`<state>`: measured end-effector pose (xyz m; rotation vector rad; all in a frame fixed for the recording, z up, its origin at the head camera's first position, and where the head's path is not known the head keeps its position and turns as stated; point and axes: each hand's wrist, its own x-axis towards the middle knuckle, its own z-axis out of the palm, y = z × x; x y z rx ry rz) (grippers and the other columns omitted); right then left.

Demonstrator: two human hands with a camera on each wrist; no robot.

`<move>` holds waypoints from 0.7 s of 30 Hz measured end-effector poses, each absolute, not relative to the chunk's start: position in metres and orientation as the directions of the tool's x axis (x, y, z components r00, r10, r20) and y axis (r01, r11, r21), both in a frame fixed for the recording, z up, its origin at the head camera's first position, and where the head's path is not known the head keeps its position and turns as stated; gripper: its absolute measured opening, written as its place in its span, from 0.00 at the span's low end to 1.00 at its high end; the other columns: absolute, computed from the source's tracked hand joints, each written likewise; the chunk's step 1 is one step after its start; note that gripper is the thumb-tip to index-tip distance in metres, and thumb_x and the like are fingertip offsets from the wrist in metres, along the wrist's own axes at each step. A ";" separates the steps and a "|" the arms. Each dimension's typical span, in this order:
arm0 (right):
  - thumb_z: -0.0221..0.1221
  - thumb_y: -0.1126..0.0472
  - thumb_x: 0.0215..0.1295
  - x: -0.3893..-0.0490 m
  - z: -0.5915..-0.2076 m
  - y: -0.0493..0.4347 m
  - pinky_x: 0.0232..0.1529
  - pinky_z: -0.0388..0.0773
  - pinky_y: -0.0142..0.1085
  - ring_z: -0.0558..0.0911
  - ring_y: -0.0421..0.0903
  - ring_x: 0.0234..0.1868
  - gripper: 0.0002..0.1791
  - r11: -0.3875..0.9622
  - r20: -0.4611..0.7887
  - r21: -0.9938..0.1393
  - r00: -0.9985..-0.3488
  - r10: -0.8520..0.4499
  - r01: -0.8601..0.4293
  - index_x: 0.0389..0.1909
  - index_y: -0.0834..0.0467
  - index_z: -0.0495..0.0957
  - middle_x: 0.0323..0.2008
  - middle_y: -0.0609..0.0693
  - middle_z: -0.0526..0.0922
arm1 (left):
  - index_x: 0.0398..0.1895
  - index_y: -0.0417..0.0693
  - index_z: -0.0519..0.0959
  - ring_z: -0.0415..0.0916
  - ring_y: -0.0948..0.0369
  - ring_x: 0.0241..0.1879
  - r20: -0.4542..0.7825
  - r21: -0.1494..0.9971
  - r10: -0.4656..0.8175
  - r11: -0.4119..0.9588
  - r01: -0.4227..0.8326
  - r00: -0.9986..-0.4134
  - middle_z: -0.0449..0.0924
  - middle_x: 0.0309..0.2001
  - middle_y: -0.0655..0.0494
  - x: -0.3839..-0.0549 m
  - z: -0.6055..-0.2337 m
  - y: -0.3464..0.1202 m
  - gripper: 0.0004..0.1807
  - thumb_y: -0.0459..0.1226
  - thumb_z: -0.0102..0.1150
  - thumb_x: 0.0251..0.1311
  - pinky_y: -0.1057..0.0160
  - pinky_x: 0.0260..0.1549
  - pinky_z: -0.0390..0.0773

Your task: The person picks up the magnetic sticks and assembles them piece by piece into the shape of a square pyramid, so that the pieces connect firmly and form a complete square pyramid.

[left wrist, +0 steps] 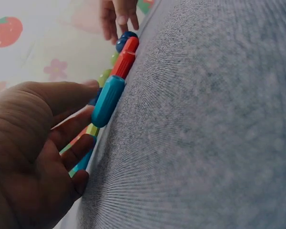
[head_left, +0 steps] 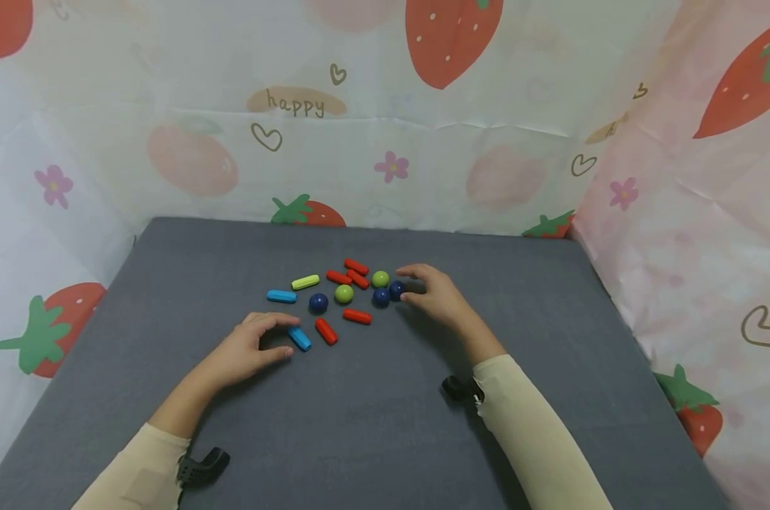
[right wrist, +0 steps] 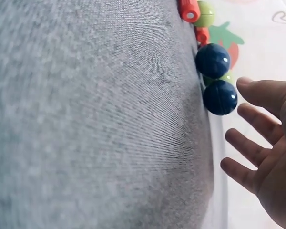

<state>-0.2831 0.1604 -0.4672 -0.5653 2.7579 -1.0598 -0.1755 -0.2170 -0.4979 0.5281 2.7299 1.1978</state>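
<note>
My left hand (head_left: 244,347) reaches in from the lower left, thumb and fingers parted around the near end of a blue ridged stick (head_left: 299,338). In the left wrist view that blue stick (left wrist: 108,101) lies just beyond the thumb; whether skin touches it I cannot tell. On the other side, my right hand (head_left: 437,297) hovers beside a dark blue ball (head_left: 397,290), fingers spread. The right wrist view shows a gap between the thumb and this ball (right wrist: 220,97). A second dark blue ball (head_left: 381,297) sits against it, and a green ball (head_left: 381,279) is just behind.
Between the hands lie several red sticks (head_left: 357,316), another green ball (head_left: 343,294), a third dark blue ball (head_left: 318,304), a yellow-green stick (head_left: 304,282) and another blue stick (head_left: 281,296). Grey cloth covers the table (head_left: 333,425). A strawberry-print curtain (head_left: 385,191) stands behind it.
</note>
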 end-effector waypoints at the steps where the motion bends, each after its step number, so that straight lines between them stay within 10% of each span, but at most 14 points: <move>1: 0.66 0.58 0.70 -0.284 -0.468 0.160 0.69 0.67 0.54 0.70 0.52 0.72 0.27 0.683 0.003 -0.670 -0.922 -0.387 -0.289 0.68 0.49 0.76 0.69 0.47 0.74 | 0.68 0.56 0.77 0.63 0.48 0.68 0.029 0.729 0.358 0.631 0.265 -0.933 0.75 0.67 0.53 -0.176 -0.498 -0.217 0.29 0.42 0.71 0.63 0.34 0.64 0.58; 21: 0.67 0.61 0.69 -0.288 -0.476 0.150 0.70 0.68 0.51 0.73 0.52 0.70 0.22 0.705 -0.046 -0.671 -0.936 -0.350 -0.231 0.63 0.49 0.80 0.65 0.51 0.78 | 0.55 0.56 0.83 0.70 0.53 0.57 0.050 0.678 0.325 0.683 0.271 -0.944 0.83 0.55 0.57 -0.180 -0.505 -0.213 0.17 0.37 0.71 0.63 0.47 0.56 0.60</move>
